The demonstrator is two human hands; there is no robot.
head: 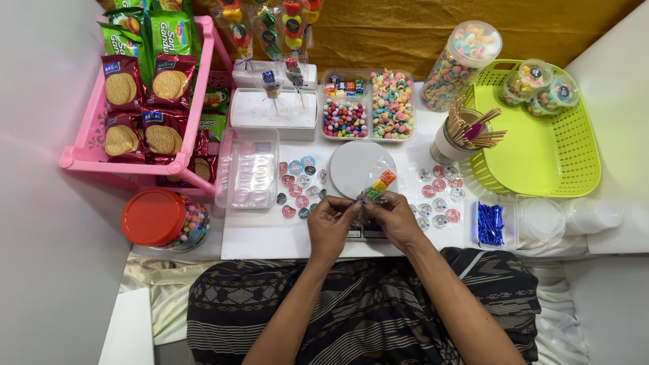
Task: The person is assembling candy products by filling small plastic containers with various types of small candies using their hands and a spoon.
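Observation:
My left hand (331, 220) and my right hand (391, 217) meet over the white table's near edge. Together they pinch a candy skewer (380, 185) of coloured cubes wrapped in a clear bag, tilted up to the right. The left fingers hold a thin purple tie at the bag's neck. Just behind the skewer lies a round white lid (351, 165). Round stickers (298, 184) lie scattered to the left, and more stickers (439, 195) to the right.
A divided tray of candies (368, 105) and a white block holding finished skewers (274, 108) stand behind. A cup of wooden sticks (466, 132), green basket (541, 135), candy jars, blue ties box (490, 223) sit right. Pink biscuit rack (145, 88) and red-lidded jar (159, 217) sit left.

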